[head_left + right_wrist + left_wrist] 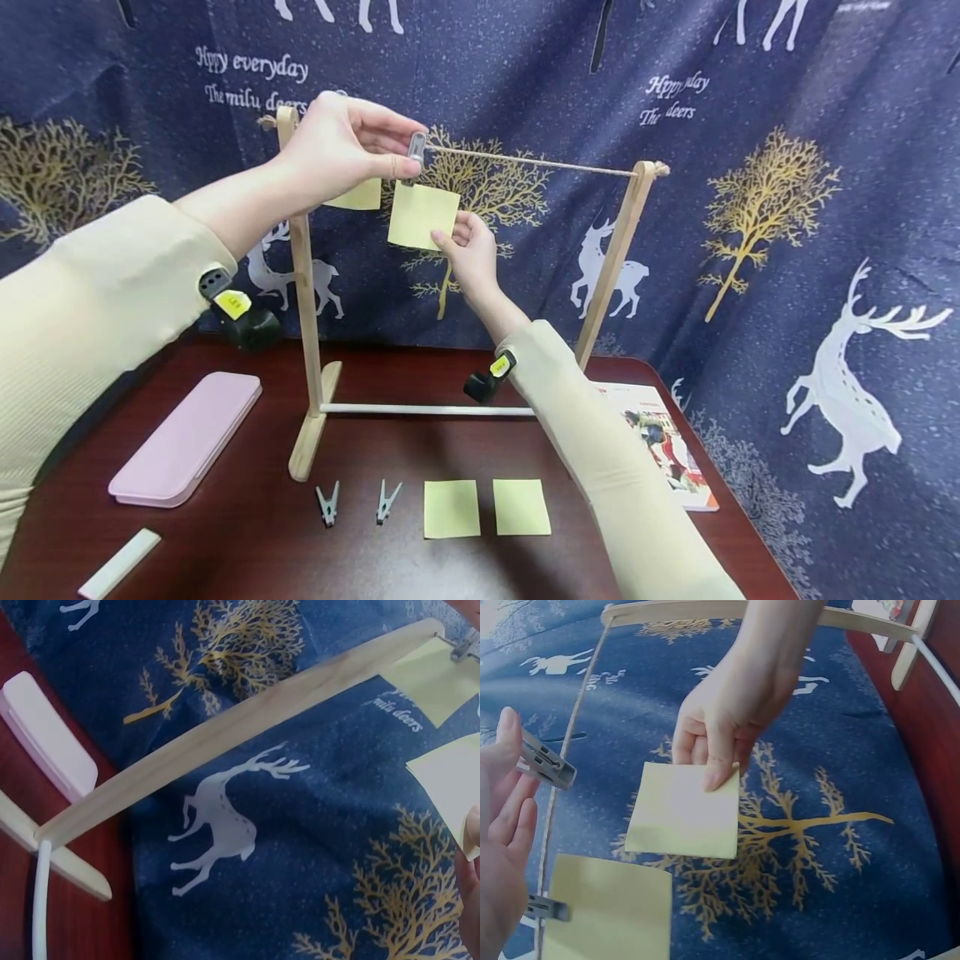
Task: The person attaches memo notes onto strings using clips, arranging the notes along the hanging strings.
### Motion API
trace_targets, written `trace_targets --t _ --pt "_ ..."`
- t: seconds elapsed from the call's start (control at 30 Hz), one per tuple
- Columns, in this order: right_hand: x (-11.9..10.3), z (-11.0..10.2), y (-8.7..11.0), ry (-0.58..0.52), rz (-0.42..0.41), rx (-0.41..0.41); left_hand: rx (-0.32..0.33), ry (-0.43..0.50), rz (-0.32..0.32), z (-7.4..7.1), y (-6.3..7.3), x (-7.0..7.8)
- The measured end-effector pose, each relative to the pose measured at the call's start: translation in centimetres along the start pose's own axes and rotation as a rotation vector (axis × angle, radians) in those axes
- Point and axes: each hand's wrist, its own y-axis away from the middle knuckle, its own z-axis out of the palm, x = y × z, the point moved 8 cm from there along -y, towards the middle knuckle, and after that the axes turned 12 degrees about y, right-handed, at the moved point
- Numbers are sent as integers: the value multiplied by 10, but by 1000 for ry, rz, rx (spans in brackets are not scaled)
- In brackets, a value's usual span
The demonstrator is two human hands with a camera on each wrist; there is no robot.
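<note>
My left hand (337,146) pinches a grey clothespin (416,152) between thumb and fingers at the rope (525,160). The clothespin's tip overlaps the rope in the left wrist view. Just below it, my right hand (477,254) pinches a yellow sticky note (422,218) by its lower right corner, thumb in front. The note's top edge is close under the clothespin in the head view, while the left wrist view shows a gap between them. Another yellow sticky note (611,911) hangs from the rope by a second grey clothespin (549,908), partly behind my left hand in the head view.
The rope runs between two wooden posts (618,258) joined by a white rod (427,409). On the table are two clothespins (327,504), two yellow notes (452,509), a pink case (187,437), a white bar (120,564) and a booklet (667,442). A patterned curtain hangs behind.
</note>
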Motion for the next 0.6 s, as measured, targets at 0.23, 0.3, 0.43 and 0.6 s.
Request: trace_targets --t 0.23,0.3,0.43,0.6 --pt "-15 3 -2 -65 -24 31 143 1 50 0 -11 13" --pt "-18 3 -3 -83 -29 37 192 19 65 1 -14 17" --pt "-22 7 -6 -115 -39 31 266 28 65 -1 -17 23" --pt "-27 5 -7 -138 -42 44 321 38 41 -9 -19 25"
